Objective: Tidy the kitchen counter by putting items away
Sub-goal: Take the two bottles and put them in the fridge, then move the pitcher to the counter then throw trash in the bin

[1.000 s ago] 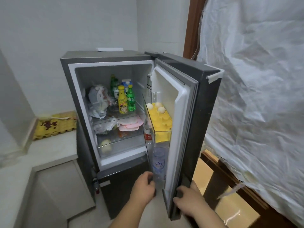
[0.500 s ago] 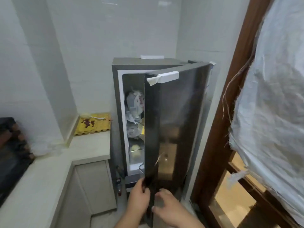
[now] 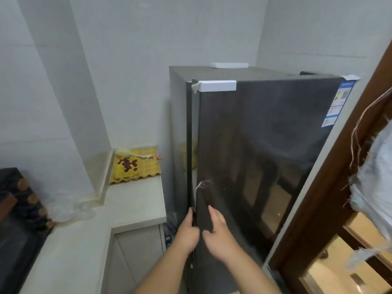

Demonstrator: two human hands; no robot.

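The dark grey fridge (image 3: 265, 145) stands right of the counter, its door swung flat against the body with only a thin seam at the left edge. My left hand (image 3: 187, 232) is at that left edge of the door, fingers curled round the edge near the seam. My right hand (image 3: 218, 232) presses flat on the door front, fingers straight. The fridge contents are hidden behind the door.
A pale counter (image 3: 131, 204) runs left of the fridge, with a yellow egg tray (image 3: 135, 166) holding red bits in the back corner. A dark appliance (image 3: 17, 211) sits at far left. A brown wooden frame (image 3: 331, 187) and white sheeting (image 3: 377, 172) stand right.
The fridge door has swung from wide open to shut against the body. Both hands stayed at its lower edge, and my view turned left.
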